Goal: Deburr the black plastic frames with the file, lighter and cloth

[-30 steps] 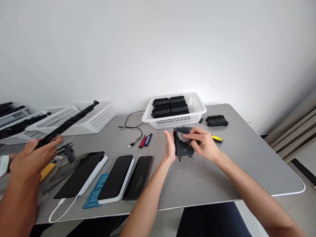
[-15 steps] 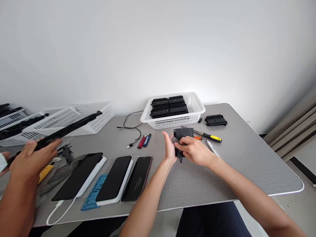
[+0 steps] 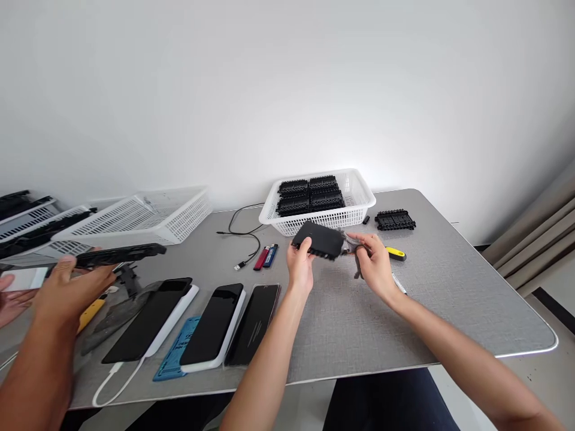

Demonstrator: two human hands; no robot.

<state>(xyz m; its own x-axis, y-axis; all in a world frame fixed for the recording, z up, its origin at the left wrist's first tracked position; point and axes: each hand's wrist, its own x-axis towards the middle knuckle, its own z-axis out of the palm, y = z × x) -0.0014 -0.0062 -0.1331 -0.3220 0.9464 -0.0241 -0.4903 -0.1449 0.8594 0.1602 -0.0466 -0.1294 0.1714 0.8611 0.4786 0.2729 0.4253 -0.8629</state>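
My left hand (image 3: 300, 263) grips the left end of a flat black plastic part (image 3: 320, 239) and holds it tilted above the grey table (image 3: 449, 299). My right hand (image 3: 375, 263) is closed at the part's right end, pinching a small grey cloth (image 3: 353, 241) against it. A white basket (image 3: 359, 191) with stacked black parts stands just behind my hands. A yellow-handled screwdriver (image 3: 395, 254) lies partly hidden behind my right hand.
Another person's hand (image 3: 74, 287) at the left holds a long black strip (image 3: 117, 255). Three phones (image 3: 211, 323) lie in a row at the front left. White baskets (image 3: 148, 215) stand at the far left. A lone black part (image 3: 394, 219), lighters (image 3: 266, 256) and a cable (image 3: 242, 230) lie further back.
I have lifted the black part off the table and tipped it flat, with my right hand shifting to its right end. The other person's long strip has swung down to level.
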